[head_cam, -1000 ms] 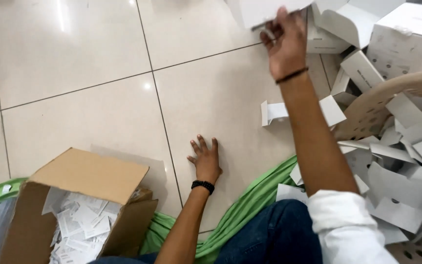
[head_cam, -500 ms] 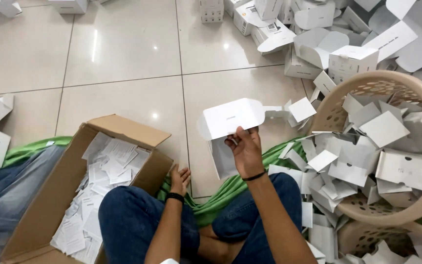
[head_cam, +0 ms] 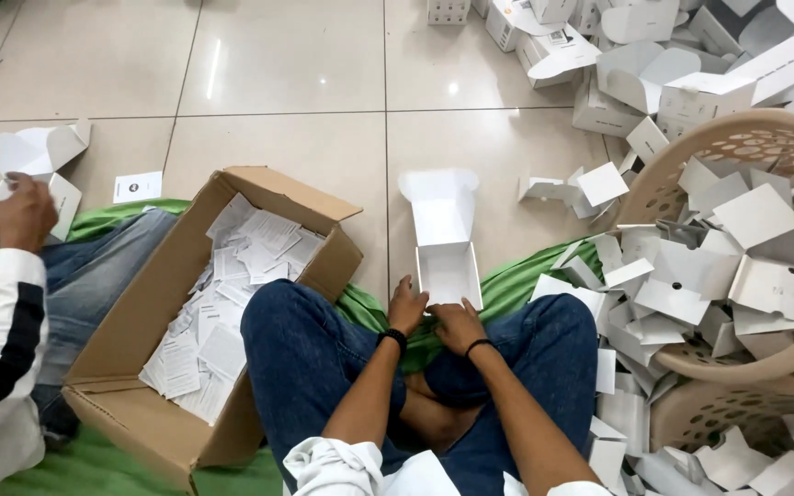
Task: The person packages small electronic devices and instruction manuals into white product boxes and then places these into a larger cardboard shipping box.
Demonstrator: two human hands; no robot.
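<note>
An open white cardboard box [head_cam: 446,241] is gripped at its near end by both hands: left hand [head_cam: 406,308], right hand [head_cam: 458,323]. It lies on the tiled floor [head_cam: 296,64], its long axis pointed straight away from the hands, lid flap farthest; both hands are set about equally near.

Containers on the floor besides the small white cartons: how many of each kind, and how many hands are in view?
Brown cardboard box: 1
Beige plastic baskets: 2
Wearer's hands, left and right: 2
Co-worker's hand: 1
Total: 6
</note>
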